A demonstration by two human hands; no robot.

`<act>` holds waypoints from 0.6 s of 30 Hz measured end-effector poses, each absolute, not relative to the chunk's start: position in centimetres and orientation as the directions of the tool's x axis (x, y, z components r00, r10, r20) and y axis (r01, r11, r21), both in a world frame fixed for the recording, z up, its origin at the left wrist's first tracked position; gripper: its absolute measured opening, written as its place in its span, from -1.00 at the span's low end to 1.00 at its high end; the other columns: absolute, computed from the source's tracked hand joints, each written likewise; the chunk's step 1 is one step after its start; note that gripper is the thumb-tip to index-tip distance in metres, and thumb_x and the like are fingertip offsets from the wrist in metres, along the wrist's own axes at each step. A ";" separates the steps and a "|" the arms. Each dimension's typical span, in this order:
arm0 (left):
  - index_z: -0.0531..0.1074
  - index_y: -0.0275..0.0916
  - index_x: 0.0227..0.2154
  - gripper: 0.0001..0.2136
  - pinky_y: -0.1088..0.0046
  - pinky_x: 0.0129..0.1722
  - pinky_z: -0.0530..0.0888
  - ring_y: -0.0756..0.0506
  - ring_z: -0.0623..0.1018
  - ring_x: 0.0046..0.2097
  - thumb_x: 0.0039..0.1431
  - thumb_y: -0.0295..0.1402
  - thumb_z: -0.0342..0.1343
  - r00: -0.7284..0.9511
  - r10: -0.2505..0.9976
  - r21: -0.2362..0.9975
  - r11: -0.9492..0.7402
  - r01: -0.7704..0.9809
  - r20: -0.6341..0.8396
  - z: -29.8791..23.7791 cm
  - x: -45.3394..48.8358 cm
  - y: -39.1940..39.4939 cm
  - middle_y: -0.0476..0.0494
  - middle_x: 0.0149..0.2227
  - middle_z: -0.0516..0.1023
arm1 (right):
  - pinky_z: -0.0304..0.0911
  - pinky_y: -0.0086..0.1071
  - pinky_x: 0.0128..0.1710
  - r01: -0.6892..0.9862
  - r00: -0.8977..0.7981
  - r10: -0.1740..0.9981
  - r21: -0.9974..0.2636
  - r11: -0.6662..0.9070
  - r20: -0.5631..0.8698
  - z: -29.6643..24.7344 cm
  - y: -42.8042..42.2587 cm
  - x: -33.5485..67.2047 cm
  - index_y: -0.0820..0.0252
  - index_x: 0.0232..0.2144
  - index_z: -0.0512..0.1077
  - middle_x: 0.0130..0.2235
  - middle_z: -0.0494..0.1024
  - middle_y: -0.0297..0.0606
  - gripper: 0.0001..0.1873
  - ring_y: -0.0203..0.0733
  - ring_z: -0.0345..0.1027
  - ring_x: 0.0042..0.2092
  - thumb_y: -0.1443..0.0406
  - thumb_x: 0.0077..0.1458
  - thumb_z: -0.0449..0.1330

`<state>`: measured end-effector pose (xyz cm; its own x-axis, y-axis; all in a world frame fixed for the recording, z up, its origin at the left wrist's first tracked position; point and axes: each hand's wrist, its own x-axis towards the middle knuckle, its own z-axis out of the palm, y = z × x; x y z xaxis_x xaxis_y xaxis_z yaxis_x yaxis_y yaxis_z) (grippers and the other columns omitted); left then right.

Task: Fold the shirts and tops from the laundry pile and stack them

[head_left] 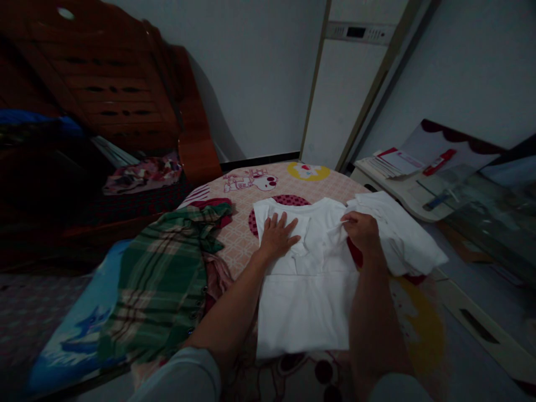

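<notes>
A white shirt (307, 312) lies spread on the round table, its neckline at the far side and its sides folded inward. My left hand (277, 237) rests flat on the shirt's upper left part with the fingers spread. At the upper right, my right hand (362, 230) pinches a piece of the same shirt, probably a sleeve, between thumb and fingers. Just right of that hand sits a folded pile of white clothing (397, 237). To the left, a green plaid shirt (163, 273) lies crumpled over the table's edge.
The table has a pink patterned cover (238, 223). A wooden bench (121, 95) with cloths stands at the back left, a tall white air conditioner (343, 89) at the back. A side table (402, 190) on the right holds papers and a red object (439, 162).
</notes>
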<state>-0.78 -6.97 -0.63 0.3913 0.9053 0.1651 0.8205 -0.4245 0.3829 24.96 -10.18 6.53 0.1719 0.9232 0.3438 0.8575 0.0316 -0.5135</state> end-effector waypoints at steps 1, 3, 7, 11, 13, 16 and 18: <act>0.34 -0.05 0.20 -0.48 -0.09 0.29 0.04 -0.42 0.10 0.36 0.19 -0.08 0.14 0.386 0.905 0.451 -0.425 0.785 0.181 -0.6 -0.7 -6.8 -0.24 0.34 0.17 | 0.29 -0.35 -0.26 0.825 0.129 0.916 -0.554 0.113 0.379 6.9 -10.1 24.3 0.18 -0.43 0.55 -0.43 0.58 -0.26 -0.78 -0.16 0.43 -0.36 0.36 -0.10 0.09; 0.43 -0.14 0.12 -0.55 0.00 0.26 0.18 -0.35 0.23 0.31 0.20 -0.12 0.14 0.370 0.899 0.639 -0.429 0.639 0.234 -0.5 -0.5 -6.4 -0.29 0.30 0.25 | 0.31 -0.37 -0.26 0.741 0.056 0.898 -0.621 0.256 0.437 7.1 -9.7 22.6 0.19 -0.43 0.53 -0.38 0.58 -0.26 -0.80 -0.19 0.42 -0.36 0.37 -0.09 0.10; 0.36 -0.27 0.17 -0.46 0.29 -0.10 0.49 -0.14 0.55 -0.10 0.22 -0.06 0.09 0.394 0.905 0.967 -0.225 0.122 0.161 -0.4 0.4 -6.2 -0.31 -0.04 0.54 | 0.34 -0.39 -0.26 0.595 -0.063 0.902 -0.710 0.377 0.426 5.6 -8.8 18.9 0.19 -0.38 0.53 -0.26 0.59 -0.22 -0.79 -0.21 0.44 -0.29 0.39 -0.05 0.10; -0.03 -0.25 0.36 -0.16 0.45 -0.28 0.44 0.02 0.49 -0.36 0.12 -0.07 0.21 0.430 0.903 0.990 0.053 -0.131 0.009 -0.5 1.0 -6.8 -0.04 -0.36 0.52 | 0.36 -0.38 -0.19 0.505 -0.193 0.925 -0.775 0.379 0.326 3.3 -8.2 16.7 0.19 -0.34 0.55 -0.22 0.62 -0.20 -0.77 -0.19 0.48 -0.18 0.41 0.00 0.10; -0.12 -0.20 0.38 -0.09 0.50 -0.34 0.40 0.05 0.44 -0.42 0.08 -0.12 0.26 0.406 0.914 0.987 0.057 -0.150 0.009 -0.6 1.0 -6.9 0.07 -0.46 0.45 | 0.36 -0.36 -0.15 0.494 -0.171 0.939 -0.798 0.345 0.300 2.8 -8.2 16.5 0.19 -0.33 0.56 -0.24 0.64 -0.23 -0.75 -0.19 0.50 -0.19 0.41 0.01 0.09; 0.20 -0.25 0.29 -0.23 0.54 -0.41 0.33 0.07 0.37 -0.48 0.04 -0.13 0.30 0.421 0.907 0.997 -0.004 -0.076 0.036 -0.8 1.0 -6.7 0.10 -0.53 0.39 | 0.38 -0.35 -0.19 0.504 -0.061 0.953 -0.815 0.286 0.296 2.8 -8.1 17.1 0.18 -0.34 0.57 -0.31 0.65 -0.25 -0.75 -0.18 0.51 -0.25 0.36 0.03 0.09; 0.42 -0.31 0.13 -0.39 0.53 -0.39 0.35 0.07 0.38 -0.46 0.05 -0.11 0.28 0.433 0.901 0.999 -0.009 -0.050 0.030 -1.0 1.1 -6.6 0.02 -0.48 0.45 | 0.39 -0.34 -0.21 0.539 0.011 0.947 -0.800 0.265 0.321 2.9 -8.0 18.1 0.17 -0.35 0.57 -0.34 0.64 -0.25 -0.78 -0.17 0.51 -0.28 0.31 0.02 0.12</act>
